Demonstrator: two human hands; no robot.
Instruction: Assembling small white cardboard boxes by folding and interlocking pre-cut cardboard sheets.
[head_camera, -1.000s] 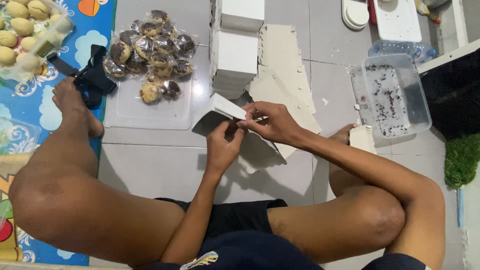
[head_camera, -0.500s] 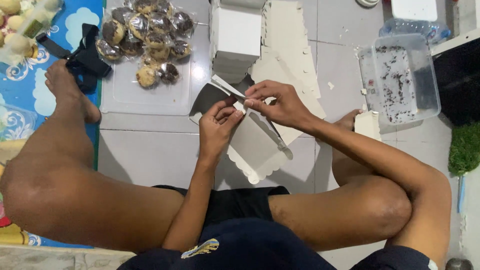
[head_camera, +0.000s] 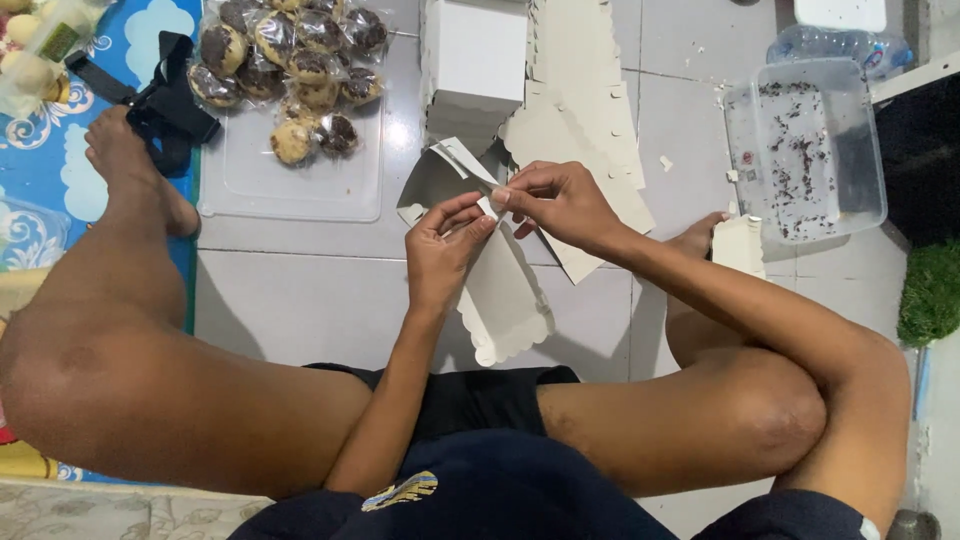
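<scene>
Sitting on a pale tiled floor (head_camera: 300, 300) with bare knees spread across the lower half of the frame, and working at centre frame on a flat white cardboard box blank (head_camera: 505, 300) with a scalloped lower edge. Pinching one folded flap of that blank between thumb and fingertips of the left hand (head_camera: 445, 250), fingers narrowed onto the card; gripping the same flap from the other side with the right hand (head_camera: 560, 205), fingertips of both nearly touching. Lying just beyond, toward upper centre, more flat blanks (head_camera: 590, 120) beside an assembled white box (head_camera: 475, 60). Resting at upper left, a clear tray (head_camera: 290, 180) bearing wrapped round cakes (head_camera: 290, 60), some dark-topped. Standing at upper right, a clear plastic container (head_camera: 810, 150) dusted with dark crumbs, a water bottle (head_camera: 850, 45) showing behind it. Lying at far left, a black strap (head_camera: 160, 100) on a blue patterned mat (head_camera: 50, 180).
</scene>
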